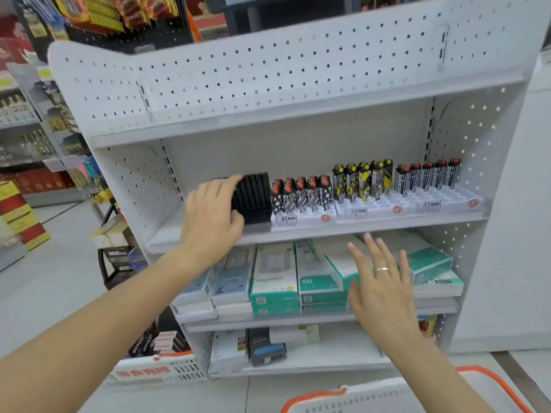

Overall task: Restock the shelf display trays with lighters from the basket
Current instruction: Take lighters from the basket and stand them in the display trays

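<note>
The lighters [301, 192] stand upright in white display trays [411, 204] along the middle shelf [328, 231] of a white pegboard unit, at about 1 o'clock from the centre of view. They come in three groups: star-patterned ones with red-orange tops, a yellow-and-black group [362, 180], and black-and-white ones with red tops [426, 177] at the 3 o'clock end. The front slots of the trays stand unfilled.

At the 9 o'clock end of the row sits a black ribbed block [253, 198]; the left hand [211, 216] curls around its near side, fingers over the top and thumb at the front. What the block holds cannot be made out. The right hand [381, 290] hovers at 5 o'clock with fingers spread and straight, holding nothing, in front of boxed goods [274, 278] on the shelf below.

A white basket [372, 397] with orange handles is cut off at the 6 o'clock edge, its contents hidden.
</note>
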A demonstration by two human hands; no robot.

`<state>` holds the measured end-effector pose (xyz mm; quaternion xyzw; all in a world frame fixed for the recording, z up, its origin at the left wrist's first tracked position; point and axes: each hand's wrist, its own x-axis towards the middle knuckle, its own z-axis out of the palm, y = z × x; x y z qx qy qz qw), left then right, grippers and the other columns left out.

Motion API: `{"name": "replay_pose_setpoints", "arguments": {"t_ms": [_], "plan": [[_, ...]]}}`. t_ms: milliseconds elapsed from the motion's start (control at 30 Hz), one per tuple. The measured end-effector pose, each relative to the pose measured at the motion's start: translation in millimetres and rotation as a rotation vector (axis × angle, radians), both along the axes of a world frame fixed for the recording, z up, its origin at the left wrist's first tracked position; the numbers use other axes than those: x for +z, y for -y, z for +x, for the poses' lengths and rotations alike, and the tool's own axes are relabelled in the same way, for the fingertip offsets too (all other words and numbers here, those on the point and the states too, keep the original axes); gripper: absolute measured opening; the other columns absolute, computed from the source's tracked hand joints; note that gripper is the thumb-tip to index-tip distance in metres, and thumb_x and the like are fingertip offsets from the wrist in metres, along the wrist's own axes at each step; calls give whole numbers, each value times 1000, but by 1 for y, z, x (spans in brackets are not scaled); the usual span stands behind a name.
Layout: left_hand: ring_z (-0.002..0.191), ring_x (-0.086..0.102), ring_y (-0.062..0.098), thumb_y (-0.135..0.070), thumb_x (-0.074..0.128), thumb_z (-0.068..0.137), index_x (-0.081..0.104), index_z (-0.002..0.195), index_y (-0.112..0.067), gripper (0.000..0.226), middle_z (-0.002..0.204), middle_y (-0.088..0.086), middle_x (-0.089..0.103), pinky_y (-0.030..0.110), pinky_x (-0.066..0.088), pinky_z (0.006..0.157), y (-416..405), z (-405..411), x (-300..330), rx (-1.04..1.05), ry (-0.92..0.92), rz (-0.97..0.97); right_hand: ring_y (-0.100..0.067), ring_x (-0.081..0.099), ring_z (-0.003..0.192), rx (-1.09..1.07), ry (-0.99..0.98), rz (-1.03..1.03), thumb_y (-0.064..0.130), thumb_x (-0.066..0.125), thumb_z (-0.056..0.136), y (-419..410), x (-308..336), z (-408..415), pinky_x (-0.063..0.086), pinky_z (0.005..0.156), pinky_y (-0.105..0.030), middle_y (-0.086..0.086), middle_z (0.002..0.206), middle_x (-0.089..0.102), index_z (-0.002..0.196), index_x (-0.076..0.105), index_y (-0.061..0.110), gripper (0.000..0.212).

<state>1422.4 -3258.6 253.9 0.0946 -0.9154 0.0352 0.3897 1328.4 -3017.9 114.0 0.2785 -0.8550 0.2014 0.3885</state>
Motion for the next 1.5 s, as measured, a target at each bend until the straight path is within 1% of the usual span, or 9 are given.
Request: {"name": "replay_pose_setpoints", "arguments": {"t_ms": [67, 200, 333, 500, 633, 767, 900, 1200, 1500], "plan": [[109, 47, 21, -8, 57, 79, 48, 134, -11, 56, 115, 4, 59, 26, 28, 93, -27, 12, -21, -208, -35, 17, -32, 50, 125, 39, 8, 53, 14, 56, 77, -6, -21, 11, 17, 111, -54, -14, 129, 59, 119, 62, 12, 42], [110, 50, 23, -6, 56, 79, 55, 127, -8, 48, 113, 6, 60, 31, 34, 98, -79, 28, -82, -501, 48, 43, -32, 64, 106, 148, 129, 463, 13, 82, 54, -34, -78, 19, 24, 108, -55, -11, 105, 70, 95, 73, 12, 42], [115, 50, 31, -15, 47, 78, 60, 121, -9, 45, 120, 11, 57, 42, 45, 95, -106, 23, -169, -648, 473, -24, -26, 55, 116, 262, 737, 1019, 22, 53, 89, -69, -127, 37, 31, 110, -42, -7, 124, 60, 126, 56, 19, 37], [123, 46, 27, -30, 45, 94, 48, 135, -17, 43, 134, 7, 50, 37, 44, 94, -125, 10, -260, -451, 1323, 32, -29, 59, 105, 40, 1364, 892, 25, 47, 94, -108, -223, 57, 48, 90, -37, -10, 116, 62, 119, 59, 14, 30], [78, 54, 20, -20, 44, 94, 55, 106, -11, 18, 96, 5, 56, 30, 40, 60, -155, 11, -348, -365, 1624, 190, -26, 59, 112, -97, 1777, 758, 22, 42, 98, -129, -294, 82, 49, 90, -32, -10, 129, 59, 129, 55, 5, 38], [64, 43, 15, -2, 44, 87, 46, 73, -11, 17, 72, 0, 43, 26, 33, 52, -193, 25, -427, -124, 1586, 678, -15, 57, 82, -176, 1954, 545, 21, 43, 98, -125, -338, 123, 45, 80, -29, -8, 111, 59, 135, 46, 3, 41], [83, 53, 16, 1, 46, 91, 52, 113, -7, 24, 86, 0, 51, 27, 45, 69, -204, 61, -486, 95, 1582, 929, -25, 60, 102, -207, 2008, 464, 21, 53, 85, -113, -375, 151, 49, 89, -41, -10, 123, 60, 137, 39, 12, 55], [104, 59, 25, -24, 59, 90, 49, 123, -10, 38, 113, 7, 60, 37, 51, 89, -207, 91, -553, 350, 1459, 1028, -29, 35, 134, -357, 1790, 680, 43, 67, 84, -83, -403, 170, 35, 108, -38, -13, 147, 33, 144, 19, 9, 84], [92, 59, 22, -10, 58, 86, 52, 107, -11, 22, 101, 5, 61, 38, 52, 78, -229, 100, -567, 423, 1377, 1061, -28, 57, 110, -443, 1798, 409, 23, 56, 89, -71, -408, 175, 42, 72, -32, -10, 128, 49, 127, 31, 9, 48]]}}
